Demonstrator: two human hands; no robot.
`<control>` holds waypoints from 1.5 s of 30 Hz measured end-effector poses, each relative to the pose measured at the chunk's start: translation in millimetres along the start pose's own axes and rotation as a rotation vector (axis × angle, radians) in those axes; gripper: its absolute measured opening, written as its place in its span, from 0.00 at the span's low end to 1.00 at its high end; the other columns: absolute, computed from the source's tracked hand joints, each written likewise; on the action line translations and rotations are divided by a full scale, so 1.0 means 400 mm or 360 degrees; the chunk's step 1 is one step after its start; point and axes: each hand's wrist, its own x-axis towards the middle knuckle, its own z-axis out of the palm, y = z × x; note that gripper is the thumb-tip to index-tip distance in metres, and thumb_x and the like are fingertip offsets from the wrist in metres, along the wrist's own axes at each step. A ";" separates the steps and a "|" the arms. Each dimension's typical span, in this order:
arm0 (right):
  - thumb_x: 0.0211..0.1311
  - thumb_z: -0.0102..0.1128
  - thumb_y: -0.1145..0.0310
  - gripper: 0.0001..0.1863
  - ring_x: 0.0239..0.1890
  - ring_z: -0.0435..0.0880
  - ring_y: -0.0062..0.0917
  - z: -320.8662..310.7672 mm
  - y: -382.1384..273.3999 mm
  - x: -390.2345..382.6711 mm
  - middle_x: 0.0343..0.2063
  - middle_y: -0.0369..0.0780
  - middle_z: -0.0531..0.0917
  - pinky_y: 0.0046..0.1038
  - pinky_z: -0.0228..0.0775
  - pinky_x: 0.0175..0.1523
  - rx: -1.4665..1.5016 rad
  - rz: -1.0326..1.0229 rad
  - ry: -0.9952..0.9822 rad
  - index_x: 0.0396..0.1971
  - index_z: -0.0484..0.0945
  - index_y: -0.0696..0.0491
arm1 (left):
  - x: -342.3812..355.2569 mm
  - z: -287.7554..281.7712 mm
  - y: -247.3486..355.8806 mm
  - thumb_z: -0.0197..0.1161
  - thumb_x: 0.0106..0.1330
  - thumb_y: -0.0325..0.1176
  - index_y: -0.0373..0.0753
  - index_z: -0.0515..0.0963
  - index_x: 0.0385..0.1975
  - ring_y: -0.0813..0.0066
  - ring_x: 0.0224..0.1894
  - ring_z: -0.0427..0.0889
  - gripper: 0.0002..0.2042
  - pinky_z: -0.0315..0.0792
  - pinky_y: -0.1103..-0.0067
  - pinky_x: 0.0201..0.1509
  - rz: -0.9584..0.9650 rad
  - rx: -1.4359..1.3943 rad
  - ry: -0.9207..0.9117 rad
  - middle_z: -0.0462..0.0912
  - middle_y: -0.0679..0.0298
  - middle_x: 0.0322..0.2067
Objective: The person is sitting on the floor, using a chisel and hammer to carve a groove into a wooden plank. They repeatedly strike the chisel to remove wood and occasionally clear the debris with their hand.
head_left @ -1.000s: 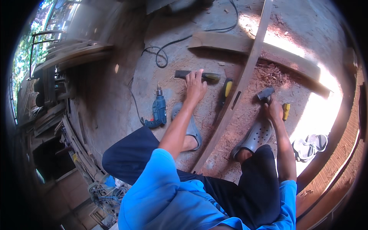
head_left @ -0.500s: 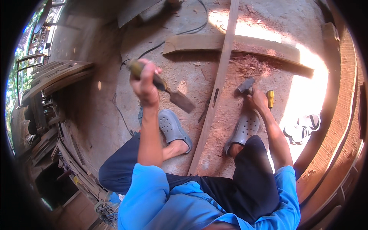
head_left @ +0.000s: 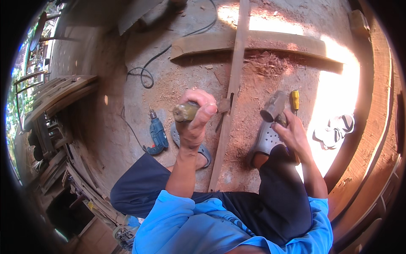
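My left hand is closed around the handle of a chisel. The broad blade points right, its tip at the slot in a long narrow wooden strip; whether it is inside the slot I cannot tell. My right hand grips a hammer by its handle near the head. The hammer is raised above my right shoe, apart from the chisel. The strip runs between my feet and its far part crosses over a thick wooden beam lying on the floor.
A blue power drill with a black cord lies left of my left shoe. A yellow-handled screwdriver is beyond my right hand. Pale sandals lie near the large timber at right. Stacked boards stand at left.
My left hand has moved right, bringing the chisel blade to the strip's slot. My right hand has lifted the hammer and drawn it nearer. The drill has come into view.
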 end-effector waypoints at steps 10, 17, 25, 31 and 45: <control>0.54 0.66 0.66 0.24 0.31 0.82 0.52 -0.027 -0.120 -0.148 0.28 0.52 0.80 0.45 0.74 0.37 -0.0286 -0.0755 -0.0428 0.50 0.74 0.57 | -0.062 0.045 -0.081 0.75 0.55 0.22 0.39 0.76 0.26 0.71 0.26 0.77 0.11 0.71 0.76 0.32 0.0259 0.0782 -0.0422 0.78 0.63 0.24; 0.54 0.74 0.66 0.14 0.28 0.86 0.39 -0.020 -0.277 -0.161 0.24 0.45 0.83 0.36 0.79 0.34 -0.0085 -0.1474 -0.0544 0.33 0.80 0.58 | -0.084 0.028 -0.118 0.74 0.57 0.24 0.39 0.76 0.26 0.68 0.27 0.79 0.10 0.72 0.74 0.33 0.0194 0.0791 -0.0373 0.78 0.62 0.24; 0.54 0.69 0.69 0.21 0.32 0.85 0.51 0.044 -0.242 -0.057 0.31 0.56 0.85 0.46 0.76 0.38 -0.0655 -0.0834 -0.0326 0.47 0.74 0.57 | 0.046 0.020 -0.134 0.72 0.64 0.33 0.38 0.78 0.30 0.76 0.30 0.78 0.09 0.74 0.75 0.34 -0.0157 0.0247 -0.0238 0.81 0.67 0.29; 0.58 0.72 0.70 0.19 0.34 0.82 0.19 -0.005 -0.204 -0.087 0.29 0.34 0.82 0.24 0.73 0.41 -0.0280 -0.0903 0.0174 0.47 0.77 0.56 | 0.144 0.044 -0.119 0.76 0.63 0.39 0.44 0.72 0.24 0.83 0.25 0.72 0.16 0.71 0.79 0.30 0.0149 0.0678 -0.0466 0.74 0.73 0.22; 0.50 0.68 0.68 0.23 0.27 0.85 0.44 0.028 -0.229 -0.033 0.24 0.49 0.82 0.41 0.75 0.33 -0.0590 -0.1056 -0.0034 0.47 0.74 0.59 | 0.071 0.035 -0.100 0.74 0.63 0.33 0.37 0.78 0.31 0.77 0.29 0.81 0.10 0.76 0.73 0.35 0.0045 0.0561 -0.0597 0.84 0.64 0.27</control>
